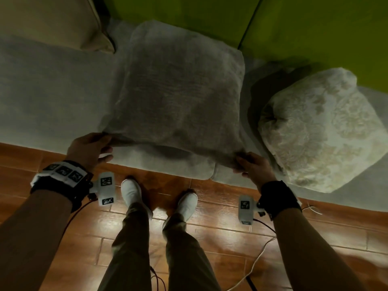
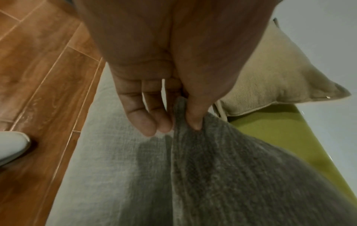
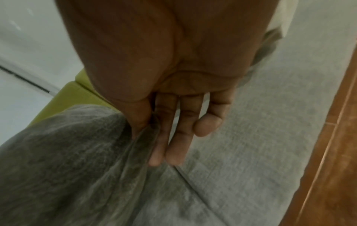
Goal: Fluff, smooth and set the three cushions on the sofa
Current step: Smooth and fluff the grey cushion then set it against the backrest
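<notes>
— Where's the grey cushion [image 1: 180, 89]?
— Mid-seat on the sofa [image 1: 52, 97], its far edge up against the green backrest [image 1: 315, 30], its near edge raised off the seat at the front edge.
— And the hands?
— The left hand [image 1: 89, 149] pinches its near-left corner, thumb on top; the right hand [image 1: 255, 166] pinches the near-right corner.
— The other two?
— The beige cushion [image 1: 52, 22] sits at the seat's back-left; the floral cushion [image 1: 321, 131] lies to the right, just beside the grey one.
</notes>
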`<state>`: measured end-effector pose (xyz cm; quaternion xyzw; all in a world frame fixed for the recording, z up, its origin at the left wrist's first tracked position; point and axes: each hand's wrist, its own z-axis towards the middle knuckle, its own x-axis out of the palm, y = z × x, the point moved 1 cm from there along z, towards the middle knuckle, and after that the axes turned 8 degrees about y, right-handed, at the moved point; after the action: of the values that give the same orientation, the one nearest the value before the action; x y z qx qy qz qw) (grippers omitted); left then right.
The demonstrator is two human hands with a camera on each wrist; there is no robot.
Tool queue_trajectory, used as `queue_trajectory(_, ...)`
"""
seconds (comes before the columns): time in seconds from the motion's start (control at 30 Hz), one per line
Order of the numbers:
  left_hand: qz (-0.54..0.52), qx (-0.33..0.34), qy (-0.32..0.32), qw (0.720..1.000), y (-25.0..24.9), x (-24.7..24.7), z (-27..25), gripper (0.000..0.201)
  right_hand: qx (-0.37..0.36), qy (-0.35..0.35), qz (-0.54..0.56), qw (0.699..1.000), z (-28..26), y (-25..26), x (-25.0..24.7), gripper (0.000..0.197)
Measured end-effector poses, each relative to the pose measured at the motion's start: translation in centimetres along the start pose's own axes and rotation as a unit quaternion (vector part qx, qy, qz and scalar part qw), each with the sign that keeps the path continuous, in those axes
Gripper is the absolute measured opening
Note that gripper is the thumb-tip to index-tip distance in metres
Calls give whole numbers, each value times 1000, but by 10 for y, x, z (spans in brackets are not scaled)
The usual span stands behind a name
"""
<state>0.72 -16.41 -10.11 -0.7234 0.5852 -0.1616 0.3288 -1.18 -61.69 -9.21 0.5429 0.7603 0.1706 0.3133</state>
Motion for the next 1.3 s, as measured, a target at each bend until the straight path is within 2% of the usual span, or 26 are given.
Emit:
queue_trajectory(0.1,3,-14,27,1000,6,-2,2,28,-10,25,-65,998,1,0,-3,9)
queue_trajectory(0.17,43,-10,29,999,9,-1,-1,16,-39,16,-180,983,2,-1,-2,12)
queue_trajectory(0.23,121,14,18,992,7,0,-1,20,-68,-10,-291,954,0,0,-1,19)
queue_trajectory(0.3,183,26,25,983,-1,0,-3,25,-87,-36,-317,944,-3,3,2,26)
queue_trajectory(0.37,191,13,59,980,-7,2,-2,30,-92,-42,-280,955,-3,6,8,32)
queue_trajectory(0.47,117,-34,98,988,-20,10,-6,33,-83,-13,-144,986,3,3,12,37)
queue_trajectory(0.53,121,-27,95,988,-25,9,-3,38,-64,-7,-70,995,5,-3,10,46)
queue_trajectory(0.63,104,2,48,993,-22,4,-2,23,-51,9,-15,999,3,-11,2,20)
queue_trajectory(0.7,78,-3,47,996,-14,3,-1,18,-53,25,13,998,5,-20,-5,32)
queue_trajectory(0.73,73,-7,50,996,-9,3,-2,19,-53,28,4,998,6,-23,-6,28)
queue_trajectory(0.77,71,-6,47,996,-7,4,-4,18,-54,30,-6,998,7,-23,-7,14)
queue_trajectory(0.8,74,-2,38,997,-4,5,-5,15,-49,31,-31,998,10,-26,-8,12)
queue_trajectory(0.9,118,45,-31,992,-1,1,-8,4,-59,34,-137,988,11,-28,-9,15)
queue_trajectory(0.97,134,81,-61,986,-1,0,-15,12,-79,24,-184,979,8,-23,-9,18)
queue_trajectory(1.07,172,113,-33,978,4,0,-25,13,-73,-11,-219,973,6,-18,-12,23)
queue_trajectory(1.13,138,108,-6,984,7,-6,-26,13,-71,-1,-204,976,7,-19,-12,16)
queue_trajectory(1.23,133,90,-19,987,8,-17,-20,11,-53,51,-124,990,6,-22,-11,4)
queue_trajectory(1.3,144,92,-31,985,8,-19,-17,9,-68,68,-62,993,3,-23,-12,25)
